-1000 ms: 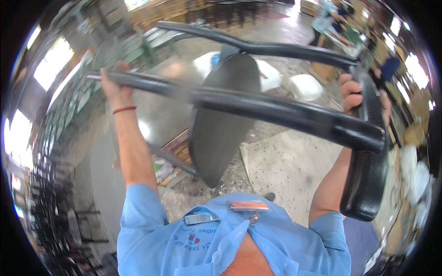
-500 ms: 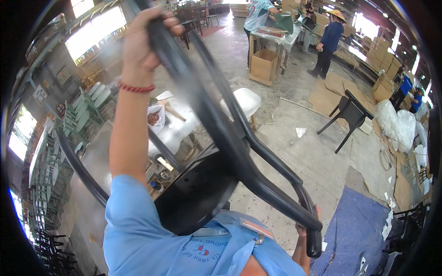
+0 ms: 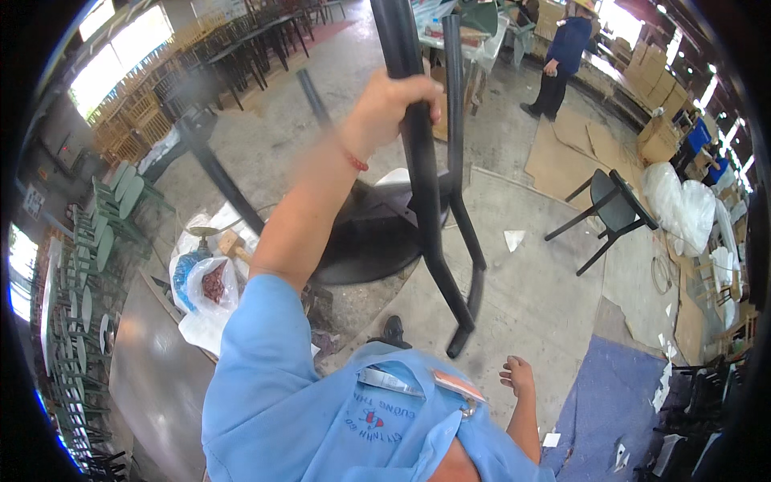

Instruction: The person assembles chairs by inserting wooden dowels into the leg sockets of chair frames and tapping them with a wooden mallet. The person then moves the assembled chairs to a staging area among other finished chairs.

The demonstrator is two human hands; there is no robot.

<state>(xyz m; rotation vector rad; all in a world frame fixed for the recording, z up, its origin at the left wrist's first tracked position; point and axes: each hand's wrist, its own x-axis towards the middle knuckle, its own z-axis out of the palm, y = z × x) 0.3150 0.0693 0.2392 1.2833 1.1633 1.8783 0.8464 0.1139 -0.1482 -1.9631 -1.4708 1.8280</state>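
My left hand is wrapped round a thick leg of a black chair, which hangs tilted in front of me. The chair's round dark seat shows behind my forearm, and its other legs point up and to the left. A curved back rail joins the legs at the lower right. My right hand is off the chair, low at my right side, with its fingers apart and loosely bent and nothing in them.
A white-covered bench with a bag of brown pieces and a mallet stands at left. Another black chair stands at right. A person in dark blue stands farther back. A blue sheet lies at lower right; green chairs line the left.
My left hand has swung the chair rightward and away from me, turning it more upright. My right hand has let go of the chair's lower end.
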